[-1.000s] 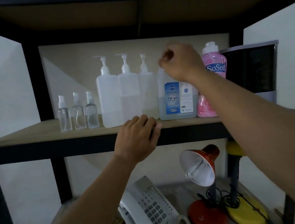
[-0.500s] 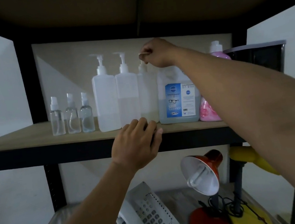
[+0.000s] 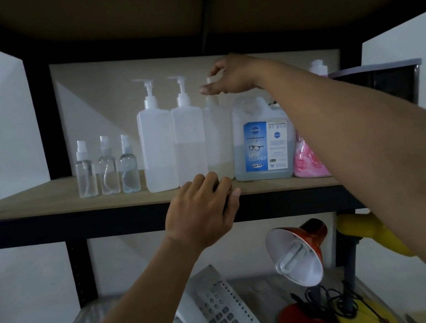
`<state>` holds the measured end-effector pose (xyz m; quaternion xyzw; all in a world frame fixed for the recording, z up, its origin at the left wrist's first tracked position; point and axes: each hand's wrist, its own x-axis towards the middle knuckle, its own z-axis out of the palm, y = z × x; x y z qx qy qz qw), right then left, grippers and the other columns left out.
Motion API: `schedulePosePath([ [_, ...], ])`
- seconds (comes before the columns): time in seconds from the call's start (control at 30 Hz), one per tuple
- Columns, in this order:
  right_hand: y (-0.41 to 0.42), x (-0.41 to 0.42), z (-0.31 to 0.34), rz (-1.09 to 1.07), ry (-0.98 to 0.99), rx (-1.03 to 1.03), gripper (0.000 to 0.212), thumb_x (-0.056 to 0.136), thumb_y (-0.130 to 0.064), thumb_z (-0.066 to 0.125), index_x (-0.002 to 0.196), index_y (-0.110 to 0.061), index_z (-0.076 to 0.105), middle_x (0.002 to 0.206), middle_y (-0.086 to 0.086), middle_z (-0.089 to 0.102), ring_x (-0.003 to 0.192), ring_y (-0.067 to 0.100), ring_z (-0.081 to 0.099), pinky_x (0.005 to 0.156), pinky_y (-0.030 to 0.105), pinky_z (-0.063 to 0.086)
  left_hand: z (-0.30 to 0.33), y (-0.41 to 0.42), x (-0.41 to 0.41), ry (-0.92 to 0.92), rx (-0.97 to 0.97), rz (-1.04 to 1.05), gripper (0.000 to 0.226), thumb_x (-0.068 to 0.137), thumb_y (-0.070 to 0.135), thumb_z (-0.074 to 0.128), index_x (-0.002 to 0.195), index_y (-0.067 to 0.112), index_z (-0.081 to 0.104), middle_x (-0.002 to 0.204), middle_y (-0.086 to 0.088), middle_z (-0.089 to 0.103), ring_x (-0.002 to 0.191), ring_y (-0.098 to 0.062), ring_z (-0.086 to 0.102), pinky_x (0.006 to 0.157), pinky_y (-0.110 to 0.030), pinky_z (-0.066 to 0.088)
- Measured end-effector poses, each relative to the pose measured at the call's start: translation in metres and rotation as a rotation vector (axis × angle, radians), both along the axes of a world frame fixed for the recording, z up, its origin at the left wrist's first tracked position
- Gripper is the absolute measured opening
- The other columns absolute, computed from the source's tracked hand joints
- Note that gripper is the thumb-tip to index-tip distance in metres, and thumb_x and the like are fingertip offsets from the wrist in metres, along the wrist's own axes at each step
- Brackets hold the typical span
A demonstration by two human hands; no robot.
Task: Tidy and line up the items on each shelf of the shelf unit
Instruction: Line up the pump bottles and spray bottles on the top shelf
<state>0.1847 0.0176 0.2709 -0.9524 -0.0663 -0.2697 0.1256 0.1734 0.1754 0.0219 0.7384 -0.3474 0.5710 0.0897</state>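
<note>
My right hand (image 3: 233, 77), frame centre-top, pinching pump head of third pump bottle (image 3: 217, 144); a second ago it sat over lens cleaner jug (image 3: 263, 140). Means jug set, now straightening pump bottle. My left hand (image 3: 203, 214) resting on shelf edge (image 3: 78, 221), fingers loosely bent, holding nothing. Spray bottles (image 3: 107, 168) left, already lined.

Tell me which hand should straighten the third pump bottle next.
Right. The right hand already pinches the third pump bottle by its pump head, while the left hand rests low on the shelf edge.
</note>
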Motion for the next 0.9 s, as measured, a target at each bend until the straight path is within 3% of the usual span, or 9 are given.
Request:
schedulePosePath([
  [0.07,-0.004,-0.003,-0.001,0.033,0.065,0.007,0.069,0.084,-0.056,0.075,0.139,-0.019,0.055,0.118,-0.007,0.062,0.106,0.009,0.062,0.093,0.029,0.042,0.000,0.000,0.000,-0.006,-0.005,0.000,0.036,0.105,0.037,0.037,0.090,0.015,0.061,0.079,-0.001,0.054,0.067,-0.020,0.047,0.059,-0.036,0.045],
  [0.17,-0.011,0.001,-0.001,0.081,0.046,0.047,0.043,0.090,-0.042,0.075,0.125,-0.017,0.065,0.106,-0.004,0.072,0.099,0.008,0.069,0.096,0.032,0.050,-0.001,0.000,0.000,-0.015,-0.011,-0.001,0.038,0.106,0.037,0.035,0.089,0.015,0.061,0.078,-0.002,0.054,0.066,-0.019,0.046,0.058,-0.036,0.044],
  [0.3,-0.016,0.003,-0.004,0.176,0.043,0.153,0.042,0.094,-0.021,0.073,0.134,-0.021,0.060,0.112,0.000,0.071,0.100,0.012,0.070,0.078,0.017,0.049,-0.001,-0.001,0.001,-0.008,-0.008,0.003,0.038,0.106,0.037,0.035,0.089,0.015,0.061,0.079,-0.001,0.054,0.067,-0.020,0.045,0.059,-0.037,0.045],
  [0.43,-0.014,0.007,-0.009,0.178,-0.074,0.147,0.028,0.097,-0.028,0.069,0.123,-0.017,0.065,0.103,-0.003,0.074,0.094,0.012,0.072,0.073,0.015,0.051,-0.001,-0.001,0.001,-0.003,-0.003,0.004,0.038,0.106,0.038,0.034,0.090,0.016,0.061,0.079,-0.001,0.054,0.068,-0.019,0.046,0.060,-0.037,0.045],
  [0.63,-0.008,0.015,-0.010,0.113,-0.172,0.085,0.024,0.092,-0.039,0.073,0.102,-0.018,0.068,0.086,-0.008,0.074,0.085,0.009,0.070,0.083,0.028,0.053,-0.001,0.000,0.001,0.004,0.008,0.004,0.039,0.106,0.037,0.031,0.091,0.016,0.060,0.081,-0.002,0.054,0.068,-0.019,0.045,0.060,-0.037,0.045],
  [0.8,-0.010,0.010,-0.006,0.136,-0.115,0.049,0.034,0.094,-0.031,0.072,0.125,-0.018,0.067,0.112,-0.007,0.066,0.102,0.008,0.062,0.087,0.020,0.047,0.000,0.000,0.001,0.010,0.004,0.001,0.039,0.106,0.037,0.032,0.090,0.015,0.060,0.081,-0.002,0.054,0.068,-0.020,0.047,0.060,-0.038,0.046],
  [0.9,-0.016,0.009,-0.004,0.168,-0.095,0.081,0.032,0.097,-0.017,0.068,0.128,-0.018,0.067,0.115,-0.005,0.066,0.097,0.005,0.061,0.073,0.007,0.044,-0.001,0.000,0.001,0.008,0.005,0.001,0.037,0.105,0.037,0.034,0.090,0.015,0.060,0.081,-0.002,0.054,0.068,-0.020,0.046,0.060,-0.038,0.046],
])
